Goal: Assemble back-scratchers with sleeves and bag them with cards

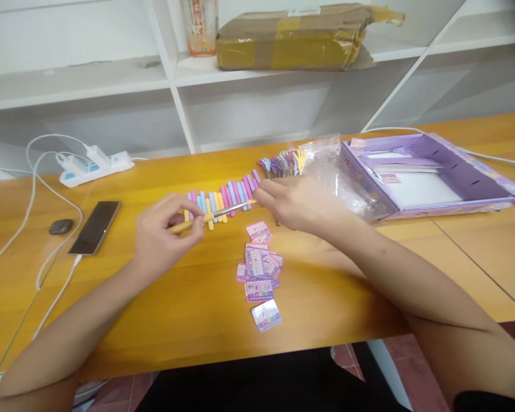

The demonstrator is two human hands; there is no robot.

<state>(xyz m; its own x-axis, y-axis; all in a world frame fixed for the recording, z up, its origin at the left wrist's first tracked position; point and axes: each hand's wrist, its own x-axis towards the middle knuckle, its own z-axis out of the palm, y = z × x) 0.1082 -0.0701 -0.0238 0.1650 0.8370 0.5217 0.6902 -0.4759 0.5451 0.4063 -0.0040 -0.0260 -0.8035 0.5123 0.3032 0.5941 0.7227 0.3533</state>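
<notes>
My left hand [167, 232] is closed around the yellow handle of a small back scratcher [229, 212] with a metal rod. At the rod's far end, a bit of yellow shows beside the pinched fingers of my right hand [283, 200], which cover the tip. Under the rod lies a row of pink, purple, blue and yellow handles [236, 191]. Just behind my right hand is a cluster of small hand-shaped scratcher heads [283, 163] in purple, blue and yellow. Nearer to me, small printed cards [260, 263] are scattered in an overlapping column.
An open purple box [390, 197] stands on the right, with a purple scratcher and cards inside. Clear plastic bags [330, 171] lie against it. On the left are a phone [95, 228], a dark small case [60, 227] and a power strip [96, 167]. A taped parcel [292, 43] sits on the shelf.
</notes>
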